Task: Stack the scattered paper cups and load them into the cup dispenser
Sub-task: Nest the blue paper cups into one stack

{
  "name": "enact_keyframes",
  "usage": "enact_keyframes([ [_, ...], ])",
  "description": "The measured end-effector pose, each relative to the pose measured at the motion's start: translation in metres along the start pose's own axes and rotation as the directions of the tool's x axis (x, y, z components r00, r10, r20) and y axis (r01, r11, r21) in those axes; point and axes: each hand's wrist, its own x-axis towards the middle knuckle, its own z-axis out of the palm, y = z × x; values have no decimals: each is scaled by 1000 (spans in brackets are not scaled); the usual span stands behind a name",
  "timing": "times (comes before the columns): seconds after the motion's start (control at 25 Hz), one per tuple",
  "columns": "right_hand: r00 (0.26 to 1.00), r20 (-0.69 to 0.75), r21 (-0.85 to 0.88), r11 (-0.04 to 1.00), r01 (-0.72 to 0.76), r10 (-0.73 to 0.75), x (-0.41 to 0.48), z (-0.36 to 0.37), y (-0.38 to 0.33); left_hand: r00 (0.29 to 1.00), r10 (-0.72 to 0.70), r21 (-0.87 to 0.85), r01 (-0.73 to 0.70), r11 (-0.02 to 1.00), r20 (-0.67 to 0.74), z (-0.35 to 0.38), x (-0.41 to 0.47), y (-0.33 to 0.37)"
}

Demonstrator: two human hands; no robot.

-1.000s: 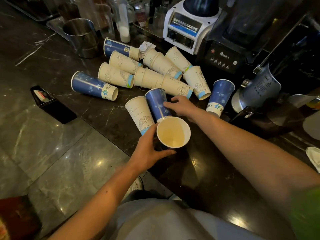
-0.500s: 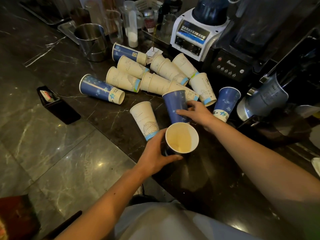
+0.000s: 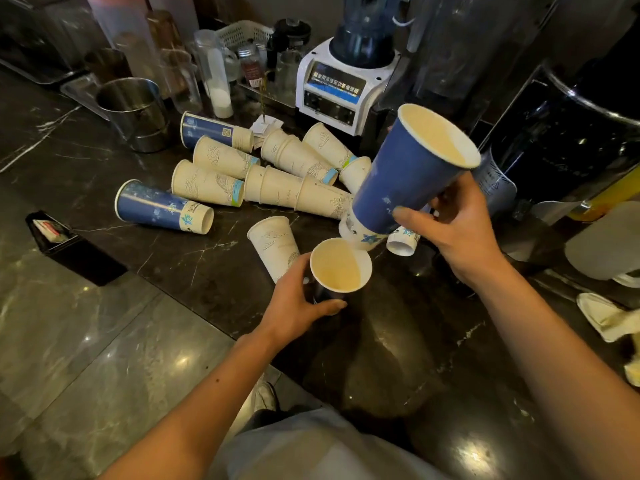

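The right hand [image 3: 460,233] grips a blue paper cup [image 3: 408,181] by its lower wall, fingers closed around it, holding it tilted in the air with its open mouth facing up and to the right. The white base of that cup hangs just above the rim of a second blue cup [image 3: 341,266], which stands upright on the dark marble counter [image 3: 194,258]. The left hand [image 3: 294,299] wraps around the side of this standing cup, thumb toward the camera, fingers closed on it.

Behind the hands, more cups are scattered on the counter. Two blue ones lie on their sides: one at the left [image 3: 162,207], one farther back [image 3: 216,131]. A third blue one [image 3: 403,240] is mostly hidden behind the raised cup, only its white end showing. One cream cup [image 3: 275,245] stands mouth-down just beside the left hand. In the heap lie two single cream cups [image 3: 207,183] [image 3: 223,157], two nested groups [image 3: 298,195] [image 3: 298,157] whose exact count I cannot tell, one more cream cup [image 3: 327,145] near the blender, and another [image 3: 355,173] partly covered by the raised cup.

One steel pitcher [image 3: 133,112] stands at the back left, one white blender base [image 3: 341,88] at the back centre, and one small black tray [image 3: 74,249] sits at the counter's left edge. No cup dispenser can be made out with certainty
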Motion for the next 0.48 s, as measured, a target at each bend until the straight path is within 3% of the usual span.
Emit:
enact_keyframes([
  [0.36,919,361,-318,947,-37,157,-15,18,47,1000,21,5,-21,1000,-21,-5,3,6],
  [0.48,873,441,-289,954,-81,207,-11,14,57,999,-1,-29,0,1000,-39,-9,3,8],
])
